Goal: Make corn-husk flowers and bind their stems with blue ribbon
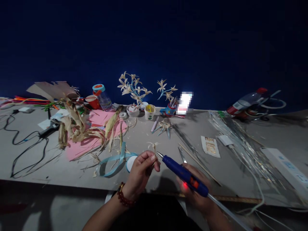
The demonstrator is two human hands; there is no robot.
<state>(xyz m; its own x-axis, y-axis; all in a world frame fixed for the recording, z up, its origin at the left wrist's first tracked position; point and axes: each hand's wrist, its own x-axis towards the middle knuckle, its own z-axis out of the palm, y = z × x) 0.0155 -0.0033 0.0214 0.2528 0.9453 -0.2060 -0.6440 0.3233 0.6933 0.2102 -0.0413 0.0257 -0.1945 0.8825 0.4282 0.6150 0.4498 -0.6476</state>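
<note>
My left hand (143, 168), with a beaded bracelet at the wrist, pinches the stem of a small pale husk flower (154, 146) between thumb and fingers. Wrapped around a blue hot glue gun (185, 175) is my right hand (192, 187); a red light glows on the gun and a clear glue stick runs out of its back. The metal nozzle points left, close beside the flower's stem; whether they touch I cannot tell. A roll of light blue ribbon (113, 165) lies left of my left hand. Behind the flower rest several finished-looking husk blooms (165, 126).
Dried corn husks (79, 125) and pink paper (84, 147) cover the left side, near a black cable (14, 138). Flower sprigs (133, 85) stand in cups at the back. Scissors (182, 154), wires (190, 141), a power strip (286, 165) and a bottle (245, 102) lie to the right.
</note>
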